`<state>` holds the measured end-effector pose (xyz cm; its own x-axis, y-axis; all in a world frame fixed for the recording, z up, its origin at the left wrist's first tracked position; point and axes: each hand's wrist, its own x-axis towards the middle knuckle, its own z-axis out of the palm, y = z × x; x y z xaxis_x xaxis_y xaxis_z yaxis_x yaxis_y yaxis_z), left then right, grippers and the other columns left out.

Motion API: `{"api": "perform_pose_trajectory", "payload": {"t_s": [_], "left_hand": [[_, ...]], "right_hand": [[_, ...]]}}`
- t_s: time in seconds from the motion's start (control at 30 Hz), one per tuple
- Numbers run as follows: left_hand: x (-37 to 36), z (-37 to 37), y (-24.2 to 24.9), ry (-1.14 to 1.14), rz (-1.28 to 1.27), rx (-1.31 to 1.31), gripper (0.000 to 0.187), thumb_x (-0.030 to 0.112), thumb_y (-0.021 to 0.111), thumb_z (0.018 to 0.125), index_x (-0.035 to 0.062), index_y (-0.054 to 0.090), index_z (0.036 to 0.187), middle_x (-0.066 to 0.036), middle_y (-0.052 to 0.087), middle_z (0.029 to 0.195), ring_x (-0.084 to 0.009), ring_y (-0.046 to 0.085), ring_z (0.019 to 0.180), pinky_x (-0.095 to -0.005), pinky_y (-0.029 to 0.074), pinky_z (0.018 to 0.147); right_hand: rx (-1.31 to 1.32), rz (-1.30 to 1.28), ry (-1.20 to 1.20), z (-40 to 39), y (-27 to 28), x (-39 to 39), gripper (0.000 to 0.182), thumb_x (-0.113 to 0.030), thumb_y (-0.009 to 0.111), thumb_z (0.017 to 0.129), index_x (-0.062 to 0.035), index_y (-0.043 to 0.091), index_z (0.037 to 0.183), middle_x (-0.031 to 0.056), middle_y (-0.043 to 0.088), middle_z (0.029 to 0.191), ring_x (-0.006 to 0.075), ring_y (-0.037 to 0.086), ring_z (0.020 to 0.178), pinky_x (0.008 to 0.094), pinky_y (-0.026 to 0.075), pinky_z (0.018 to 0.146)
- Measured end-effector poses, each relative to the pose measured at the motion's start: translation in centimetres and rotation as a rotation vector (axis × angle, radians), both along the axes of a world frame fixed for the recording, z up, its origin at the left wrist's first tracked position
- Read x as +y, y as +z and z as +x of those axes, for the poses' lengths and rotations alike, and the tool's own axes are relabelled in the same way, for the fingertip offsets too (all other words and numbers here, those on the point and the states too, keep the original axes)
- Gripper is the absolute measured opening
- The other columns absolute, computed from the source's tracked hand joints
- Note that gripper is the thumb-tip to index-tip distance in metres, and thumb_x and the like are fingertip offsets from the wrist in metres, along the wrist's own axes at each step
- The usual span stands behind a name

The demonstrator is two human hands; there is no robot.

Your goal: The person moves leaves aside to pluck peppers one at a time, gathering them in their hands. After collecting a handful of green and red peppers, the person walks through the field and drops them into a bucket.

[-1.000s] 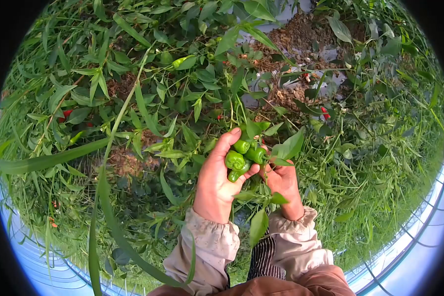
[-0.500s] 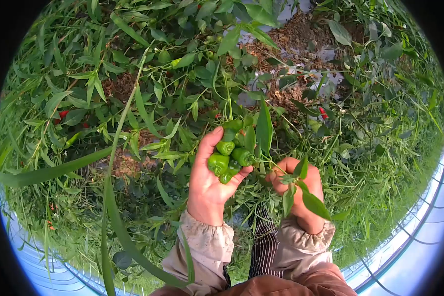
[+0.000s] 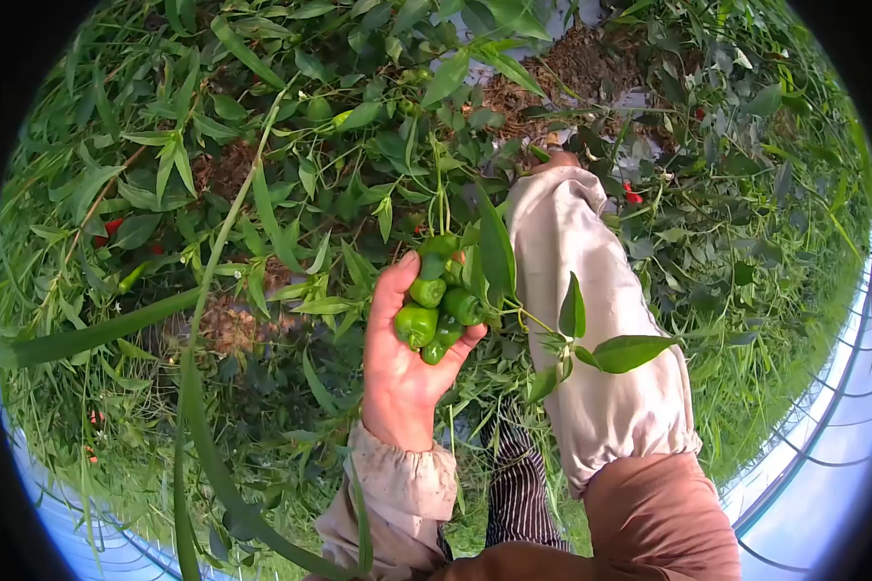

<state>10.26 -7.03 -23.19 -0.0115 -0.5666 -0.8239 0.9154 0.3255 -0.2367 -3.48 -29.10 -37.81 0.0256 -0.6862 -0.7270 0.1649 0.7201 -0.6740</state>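
Note:
Several small green peppers (image 3: 419, 324) are cupped in my left hand (image 3: 402, 373), its thumb and fingers curled around them. A leafy stem (image 3: 564, 341) sticks out to the right from beside the peppers and crosses in front of my right sleeve. My right hand (image 3: 558, 160) reaches forward into the plants near a bare soil patch. Only a small part of it shows past the pale sleeve (image 3: 591, 320), and its fingers are hidden among leaves.
Dense pepper plants surround both hands. A red pepper (image 3: 632, 193) hangs right of my right forearm, and another red pepper (image 3: 113, 227) shows at the left. Brown soil (image 3: 576, 73) and pale sheeting lie ahead. A long grass blade (image 3: 196, 387) arches across the left side.
My right hand has left the leafy stem beside the peppers and stretched forward into the foliage. My left hand still holds the green peppers, slightly farther left.

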Motion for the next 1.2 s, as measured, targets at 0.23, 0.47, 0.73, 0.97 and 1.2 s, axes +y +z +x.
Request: {"api": "perform_pose_trajectory", "payload": {"t_s": [0.23, 0.47, 0.73, 0.97, 1.2], "left_hand": [[0.4, 0.7, 1.0, 0.001, 0.130, -0.032, 0.027, 0.037, 0.059, 0.088, 0.0149, 0.064, 0.102, -0.001, 0.068, 0.094, -0.0179, 0.065, 0.076, -0.0339, 0.052, 0.058], [0.9, 0.5, 0.6, 0.070, 0.061, -0.026, 0.025, 0.032, 0.059, 0.088, 0.0113, 0.064, 0.102, -0.005, 0.069, 0.095, -0.0212, 0.067, 0.079, -0.0386, 0.055, 0.061], [0.1, 0.0, 0.2, 0.045, 0.001, -0.008, 0.026, 0.032, 0.059, 0.089, 0.0104, 0.064, 0.103, -0.006, 0.068, 0.096, -0.0228, 0.066, 0.081, -0.0394, 0.054, 0.062], [-1.2, -0.8, 0.8, -0.043, 0.033, -0.028, 0.027, 0.033, 0.058, 0.089, 0.0120, 0.063, 0.106, -0.004, 0.068, 0.096, -0.0197, 0.065, 0.080, -0.0356, 0.053, 0.060], [-1.4, -1.8, 2.0, -0.121, 0.261, -0.443, 0.034, 0.032, 0.059, 0.088, 0.0071, 0.058, 0.112, -0.008, 0.065, 0.108, -0.0207, 0.066, 0.086, -0.0297, 0.050, 0.060]], "right_hand": [[-0.014, -0.067, 0.016, -3.4, -1.5, -1.2, 0.018, -0.016, 0.063, 0.088, -0.0093, 0.054, 0.102, 0.0052, 0.058, 0.086, 0.0197, 0.058, 0.077, 0.0340, 0.050, 0.068], [-0.041, -0.144, 0.001, -4.0, -4.5, -1.4, 0.027, -0.019, 0.065, 0.087, -0.0114, 0.054, 0.111, 0.0053, 0.060, 0.094, 0.0181, 0.059, 0.083, 0.0332, 0.049, 0.071], [-0.111, -0.292, -0.101, 5.3, -6.8, -4.3, 0.030, -0.029, 0.065, 0.087, -0.0153, 0.056, 0.113, 0.0035, 0.062, 0.096, 0.0153, 0.058, 0.080, 0.0338, 0.048, 0.069], [-0.062, -0.004, -0.011, 2.4, 1.1, -0.5, 0.020, -0.027, 0.068, 0.086, -0.0100, 0.059, 0.092, 0.0010, 0.054, 0.063, 0.0119, 0.047, 0.049, 0.0258, 0.040, 0.045], [-0.546, 0.262, 0.024, -1.9, 9.9, 2.3, 0.023, -0.028, 0.055, 0.094, -0.0070, 0.055, 0.102, -0.0029, 0.050, 0.065, 0.0082, 0.042, 0.047, 0.0238, 0.030, 0.043]]}}
